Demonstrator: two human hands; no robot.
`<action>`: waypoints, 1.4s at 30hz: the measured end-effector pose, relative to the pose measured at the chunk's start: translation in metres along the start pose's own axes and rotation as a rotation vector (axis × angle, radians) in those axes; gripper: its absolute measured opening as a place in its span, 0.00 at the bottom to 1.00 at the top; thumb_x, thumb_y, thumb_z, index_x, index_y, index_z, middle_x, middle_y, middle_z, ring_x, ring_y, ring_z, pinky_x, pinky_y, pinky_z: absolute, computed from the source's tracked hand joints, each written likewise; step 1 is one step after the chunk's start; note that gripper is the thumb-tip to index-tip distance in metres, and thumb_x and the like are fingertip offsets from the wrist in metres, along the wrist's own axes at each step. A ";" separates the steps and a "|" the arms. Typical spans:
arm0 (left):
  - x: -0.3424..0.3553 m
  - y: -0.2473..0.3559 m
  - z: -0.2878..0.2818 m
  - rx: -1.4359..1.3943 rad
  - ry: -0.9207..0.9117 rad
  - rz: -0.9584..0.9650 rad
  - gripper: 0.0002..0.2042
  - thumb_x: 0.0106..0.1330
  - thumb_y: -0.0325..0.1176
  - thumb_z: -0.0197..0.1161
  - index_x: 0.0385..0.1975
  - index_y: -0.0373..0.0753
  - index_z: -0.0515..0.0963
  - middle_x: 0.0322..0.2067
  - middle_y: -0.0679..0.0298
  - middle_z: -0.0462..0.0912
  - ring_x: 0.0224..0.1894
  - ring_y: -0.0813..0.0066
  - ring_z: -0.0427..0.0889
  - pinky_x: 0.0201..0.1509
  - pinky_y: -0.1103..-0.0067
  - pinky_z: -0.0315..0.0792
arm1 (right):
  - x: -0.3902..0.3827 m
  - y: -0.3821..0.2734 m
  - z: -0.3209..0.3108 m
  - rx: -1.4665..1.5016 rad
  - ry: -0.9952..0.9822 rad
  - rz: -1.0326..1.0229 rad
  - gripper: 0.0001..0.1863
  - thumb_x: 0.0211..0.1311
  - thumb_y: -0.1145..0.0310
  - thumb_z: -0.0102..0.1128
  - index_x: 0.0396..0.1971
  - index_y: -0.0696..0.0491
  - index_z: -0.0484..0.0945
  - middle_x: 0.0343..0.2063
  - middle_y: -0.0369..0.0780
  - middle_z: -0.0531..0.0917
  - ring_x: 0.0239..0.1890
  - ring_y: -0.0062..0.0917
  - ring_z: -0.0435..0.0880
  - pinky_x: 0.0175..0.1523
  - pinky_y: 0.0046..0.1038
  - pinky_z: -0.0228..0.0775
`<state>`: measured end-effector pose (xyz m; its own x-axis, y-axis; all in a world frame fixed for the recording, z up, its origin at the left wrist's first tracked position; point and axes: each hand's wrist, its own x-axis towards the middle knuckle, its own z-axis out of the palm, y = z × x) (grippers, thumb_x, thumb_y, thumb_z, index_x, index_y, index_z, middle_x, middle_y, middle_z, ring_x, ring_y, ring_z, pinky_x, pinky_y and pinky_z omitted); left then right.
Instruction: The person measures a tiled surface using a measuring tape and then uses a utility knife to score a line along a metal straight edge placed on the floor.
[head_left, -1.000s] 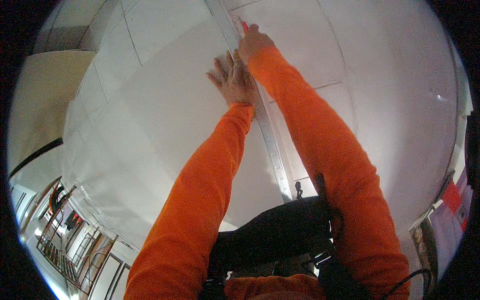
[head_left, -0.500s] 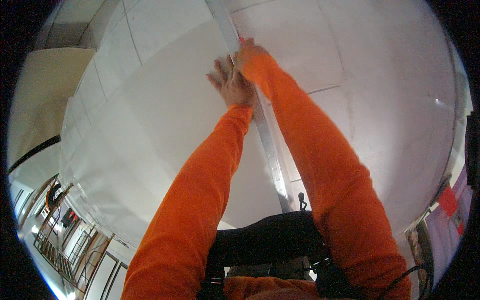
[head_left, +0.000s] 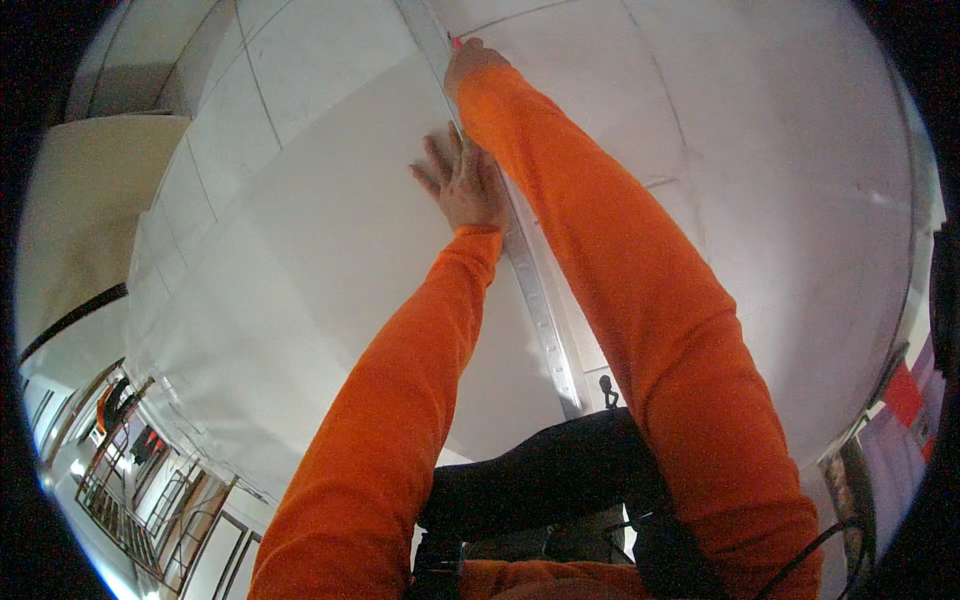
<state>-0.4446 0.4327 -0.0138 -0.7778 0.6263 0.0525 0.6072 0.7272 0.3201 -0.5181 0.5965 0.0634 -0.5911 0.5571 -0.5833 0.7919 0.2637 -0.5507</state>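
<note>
A long metal straightedge (head_left: 530, 290) runs lengthwise over a large smooth off-white sheet (head_left: 320, 270). My left hand (head_left: 460, 185) lies with fingers spread on the sheet, pressed against the straightedge's left side. Farther up, my right hand (head_left: 475, 65) is closed on a small red tool (head_left: 456, 43) at the straightedge's right edge; the tool is mostly hidden by the fingers. To the right of the straightedge is a pale surface (head_left: 780, 220) marked with thin dark lines. Orange sleeves cover both my forearms.
Grid-lined pale panels (head_left: 175, 230) curve along the left, beside a beige surface (head_left: 100, 200). Metal railings (head_left: 120, 490) and frames show at the lower left. Red and lilac material (head_left: 905, 395) is at the right edge. A black padded band (head_left: 540, 460) crosses near my body.
My right hand with the red tool moved down toward my left hand, then up and a little left. My left hand sits slightly lower than before.
</note>
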 end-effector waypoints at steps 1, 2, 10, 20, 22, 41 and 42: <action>0.000 -0.004 0.000 0.040 0.006 0.021 0.24 0.69 0.41 0.43 0.66 0.48 0.59 0.65 0.60 0.63 0.71 0.48 0.46 0.69 0.49 0.25 | 0.007 -0.003 0.006 0.002 -0.005 -0.006 0.24 0.59 0.66 0.53 0.52 0.64 0.63 0.47 0.56 0.77 0.52 0.48 0.77 0.55 0.42 0.71; 0.000 -0.001 0.001 0.064 0.012 0.046 0.24 0.69 0.42 0.43 0.65 0.48 0.60 0.65 0.60 0.63 0.71 0.48 0.46 0.69 0.49 0.25 | 0.014 0.001 0.009 0.042 0.037 0.030 0.23 0.59 0.66 0.53 0.51 0.63 0.65 0.48 0.56 0.77 0.53 0.47 0.77 0.55 0.41 0.71; 0.002 0.002 -0.003 -0.011 -0.022 0.002 0.25 0.69 0.43 0.45 0.66 0.48 0.59 0.65 0.61 0.62 0.71 0.50 0.45 0.69 0.49 0.24 | -0.017 0.025 0.021 0.021 -0.012 -0.026 0.19 0.60 0.66 0.51 0.49 0.60 0.67 0.46 0.54 0.78 0.51 0.48 0.77 0.55 0.41 0.71; 0.005 0.005 0.000 -0.101 0.057 -0.018 0.26 0.66 0.40 0.52 0.65 0.52 0.62 0.65 0.66 0.64 0.71 0.55 0.48 0.70 0.52 0.25 | -0.061 0.087 0.018 -0.046 0.060 0.007 0.25 0.61 0.64 0.50 0.52 0.66 0.60 0.39 0.60 0.79 0.44 0.50 0.80 0.49 0.44 0.74; 0.004 0.000 0.000 -0.040 0.047 -0.028 0.26 0.66 0.40 0.52 0.65 0.52 0.61 0.64 0.66 0.64 0.71 0.55 0.49 0.70 0.52 0.26 | -0.057 0.085 -0.002 0.017 0.022 0.056 0.27 0.60 0.67 0.50 0.54 0.69 0.58 0.40 0.62 0.78 0.45 0.50 0.80 0.48 0.43 0.75; -0.002 -0.006 -0.005 -0.004 0.042 0.019 0.24 0.68 0.39 0.47 0.64 0.44 0.62 0.64 0.59 0.64 0.70 0.47 0.47 0.69 0.48 0.25 | -0.042 0.041 0.014 -0.090 0.000 -0.187 0.22 0.62 0.65 0.48 0.51 0.64 0.64 0.46 0.57 0.78 0.49 0.49 0.79 0.53 0.43 0.73; -0.003 -0.006 -0.006 -0.002 0.041 0.016 0.24 0.68 0.39 0.47 0.64 0.44 0.62 0.64 0.59 0.64 0.70 0.47 0.47 0.69 0.48 0.25 | -0.042 0.042 0.013 -0.090 -0.004 -0.188 0.22 0.62 0.65 0.48 0.51 0.64 0.64 0.46 0.57 0.78 0.49 0.49 0.79 0.53 0.43 0.73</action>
<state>-0.4470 0.4249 -0.0101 -0.7742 0.6256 0.0959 0.6191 0.7170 0.3204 -0.4614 0.5741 0.0573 -0.7302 0.4883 -0.4779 0.6780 0.4317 -0.5949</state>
